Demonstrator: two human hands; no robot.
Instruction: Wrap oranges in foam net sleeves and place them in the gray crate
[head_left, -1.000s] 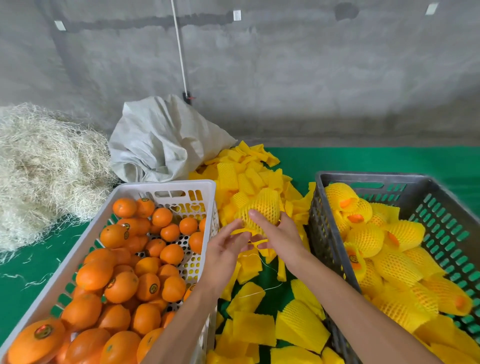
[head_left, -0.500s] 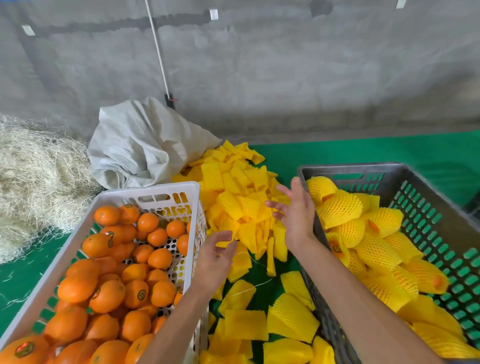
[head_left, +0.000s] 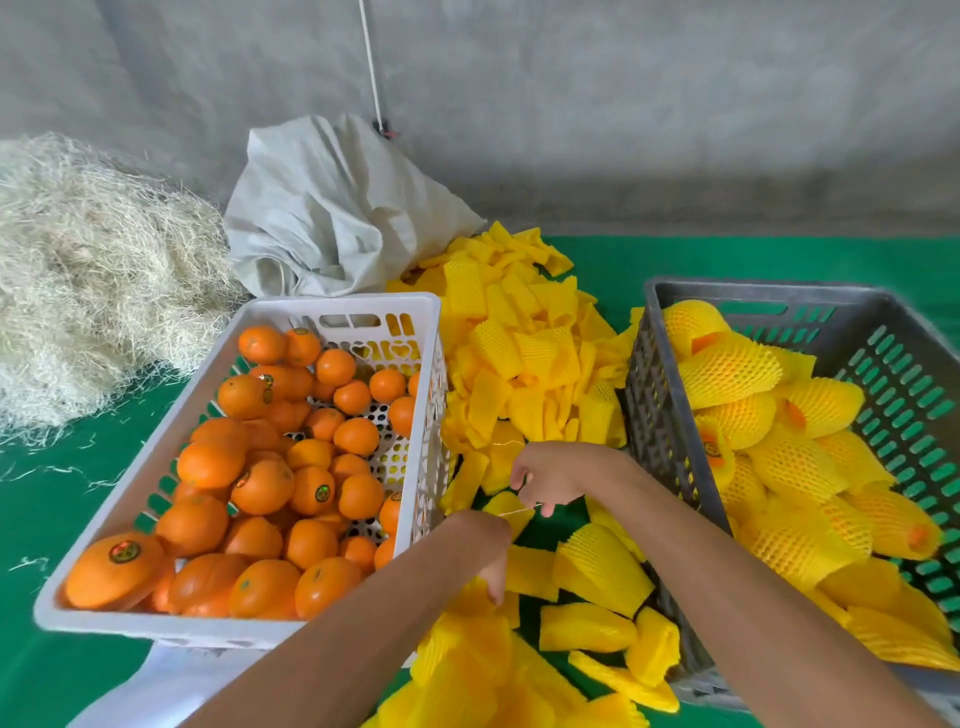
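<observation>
Both hands are reaching down into the loose foam net sleeves (head_left: 524, 358) between the crates. The left hand (head_left: 480, 545) is pinching a sleeve near its fingertips; the right hand (head_left: 545, 475) is curling in, its grip unclear. Unwrapped oranges (head_left: 270, 478) are waiting in the white crate (head_left: 156, 621); wrapped ones are filling the gray crate (head_left: 670, 415). Next probably calls for opening a sleeve and fetching an orange.

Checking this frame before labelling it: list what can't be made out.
- Left hand, head view: fingers point down behind its back; whether they grip a sleeve is unclear.
- Right hand: curled fingers hide anything pinched.
- Gray crate: near corner cut off by the frame edge.
- Orange stickers: too small to read.
</observation>
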